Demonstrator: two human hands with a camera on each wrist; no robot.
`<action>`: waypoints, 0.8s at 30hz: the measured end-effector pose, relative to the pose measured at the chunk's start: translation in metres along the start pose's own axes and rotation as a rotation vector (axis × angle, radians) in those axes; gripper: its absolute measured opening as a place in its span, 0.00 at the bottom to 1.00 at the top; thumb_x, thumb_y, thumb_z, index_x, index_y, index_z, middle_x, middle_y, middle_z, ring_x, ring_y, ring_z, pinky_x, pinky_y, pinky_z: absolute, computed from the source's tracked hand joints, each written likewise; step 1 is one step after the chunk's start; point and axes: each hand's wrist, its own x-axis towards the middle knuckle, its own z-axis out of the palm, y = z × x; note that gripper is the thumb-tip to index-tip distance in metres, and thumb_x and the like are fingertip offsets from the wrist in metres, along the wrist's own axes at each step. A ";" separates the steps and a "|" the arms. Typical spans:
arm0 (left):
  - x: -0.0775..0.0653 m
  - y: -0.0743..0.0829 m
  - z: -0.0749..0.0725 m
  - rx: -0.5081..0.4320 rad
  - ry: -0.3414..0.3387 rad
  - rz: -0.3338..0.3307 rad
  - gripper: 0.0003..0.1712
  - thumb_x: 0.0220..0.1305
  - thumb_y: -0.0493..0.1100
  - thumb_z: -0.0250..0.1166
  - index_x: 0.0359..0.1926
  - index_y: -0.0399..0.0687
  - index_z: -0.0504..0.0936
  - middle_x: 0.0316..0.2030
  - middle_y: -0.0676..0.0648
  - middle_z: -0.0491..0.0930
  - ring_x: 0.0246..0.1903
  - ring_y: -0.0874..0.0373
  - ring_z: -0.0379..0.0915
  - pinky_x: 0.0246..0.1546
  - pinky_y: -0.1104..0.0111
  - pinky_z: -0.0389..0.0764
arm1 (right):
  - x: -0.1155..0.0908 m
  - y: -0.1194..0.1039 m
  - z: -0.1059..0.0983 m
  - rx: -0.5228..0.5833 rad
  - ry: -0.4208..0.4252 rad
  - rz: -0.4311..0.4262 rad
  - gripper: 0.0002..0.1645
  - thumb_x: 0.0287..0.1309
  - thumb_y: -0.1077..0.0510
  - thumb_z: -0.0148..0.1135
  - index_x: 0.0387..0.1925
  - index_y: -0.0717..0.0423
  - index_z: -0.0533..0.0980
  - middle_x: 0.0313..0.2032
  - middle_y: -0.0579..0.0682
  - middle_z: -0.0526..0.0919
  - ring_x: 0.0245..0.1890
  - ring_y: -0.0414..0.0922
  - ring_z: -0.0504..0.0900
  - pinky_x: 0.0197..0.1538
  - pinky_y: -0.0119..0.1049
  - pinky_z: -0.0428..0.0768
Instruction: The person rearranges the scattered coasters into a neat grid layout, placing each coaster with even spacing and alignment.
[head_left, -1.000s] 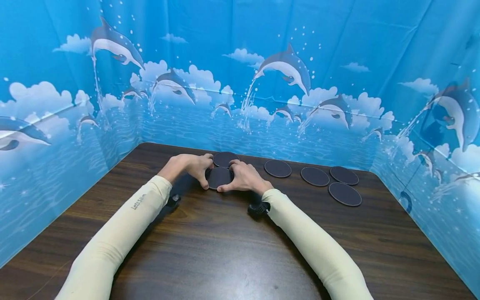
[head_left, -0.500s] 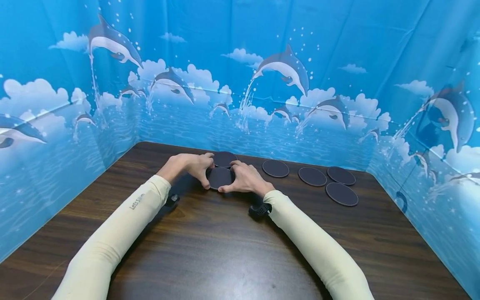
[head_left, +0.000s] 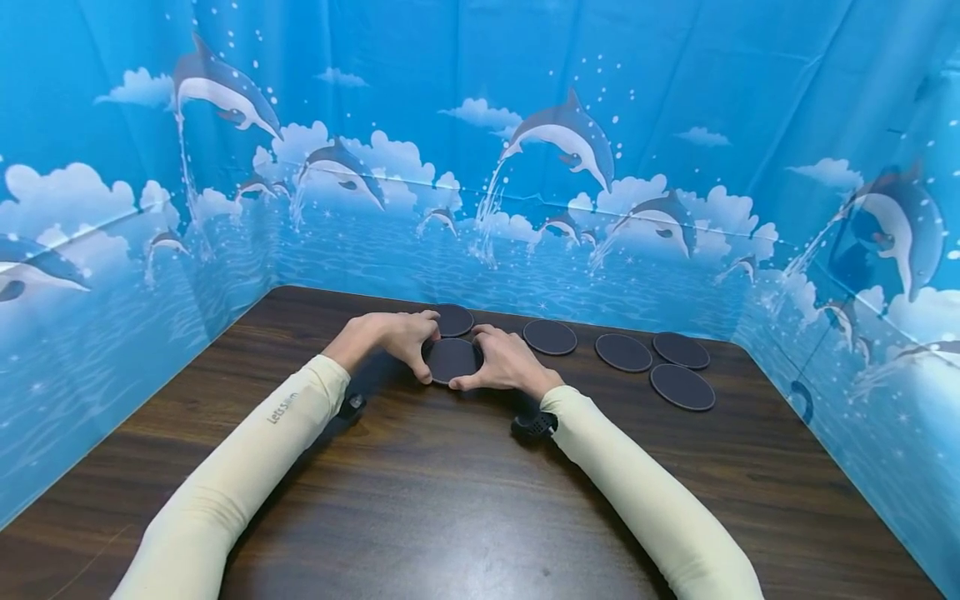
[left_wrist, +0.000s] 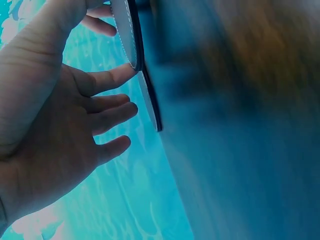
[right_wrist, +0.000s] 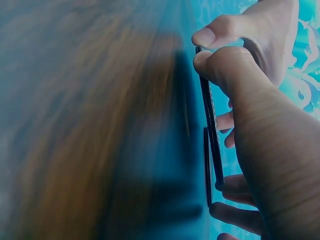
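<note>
In the head view a round dark coaster with a stitched rim lies between my two hands at the back of the table. My left hand grips its left edge with thumb and fingers. On the opposite edge my right hand holds it the same way. Just behind, a second round coaster is partly covered by my left fingers. The right wrist view has the held coaster edge-on, with the thumbs at its near end. In the left wrist view the held coaster slightly overlaps the farther coaster.
To the right lie several more dark coasters: one coaster alone, then a cluster with a left coaster, a back coaster and a front coaster. A blue dolphin-print curtain borders the dark wooden table.
Both hands have shifted slightly to the right with the front coaster between them. The coaster behind it and the ones at the right stay put.
</note>
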 end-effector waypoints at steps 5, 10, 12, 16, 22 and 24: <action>0.008 0.009 0.002 0.013 -0.001 0.016 0.51 0.51 0.68 0.75 0.66 0.42 0.74 0.77 0.33 0.48 0.71 0.36 0.56 0.65 0.49 0.66 | -0.010 0.008 -0.004 0.001 -0.001 0.003 0.55 0.46 0.18 0.65 0.60 0.57 0.79 0.70 0.56 0.70 0.67 0.53 0.71 0.65 0.58 0.67; 0.016 0.017 0.002 0.006 0.001 0.034 0.50 0.51 0.68 0.75 0.66 0.43 0.74 0.77 0.35 0.49 0.70 0.38 0.60 0.64 0.51 0.67 | -0.020 0.017 -0.008 0.022 0.005 0.016 0.55 0.45 0.19 0.66 0.60 0.58 0.79 0.69 0.55 0.70 0.66 0.53 0.71 0.66 0.58 0.66; 0.019 0.020 0.002 0.004 0.003 0.035 0.50 0.50 0.69 0.75 0.66 0.43 0.74 0.77 0.35 0.49 0.69 0.40 0.61 0.64 0.51 0.67 | -0.024 0.020 -0.008 0.029 0.005 0.017 0.55 0.45 0.19 0.66 0.60 0.58 0.79 0.69 0.55 0.70 0.65 0.54 0.72 0.66 0.58 0.66; 0.023 0.026 0.003 0.007 -0.002 0.043 0.51 0.50 0.70 0.74 0.66 0.44 0.73 0.77 0.36 0.50 0.68 0.40 0.62 0.63 0.51 0.68 | -0.030 0.026 -0.009 0.038 -0.004 0.013 0.57 0.44 0.17 0.65 0.61 0.58 0.79 0.69 0.55 0.70 0.65 0.54 0.72 0.66 0.57 0.66; 0.033 0.041 0.002 0.045 -0.016 0.077 0.48 0.50 0.71 0.74 0.63 0.46 0.76 0.76 0.37 0.53 0.65 0.41 0.65 0.59 0.54 0.71 | -0.044 0.035 -0.012 0.039 -0.005 0.030 0.58 0.44 0.17 0.65 0.60 0.59 0.79 0.70 0.55 0.69 0.67 0.55 0.69 0.66 0.57 0.64; 0.036 0.045 0.002 0.065 -0.008 0.084 0.47 0.50 0.70 0.74 0.62 0.46 0.77 0.75 0.38 0.54 0.65 0.42 0.66 0.59 0.55 0.72 | -0.048 0.037 -0.014 0.035 0.003 0.036 0.58 0.44 0.17 0.66 0.60 0.59 0.79 0.70 0.55 0.69 0.67 0.55 0.69 0.66 0.57 0.65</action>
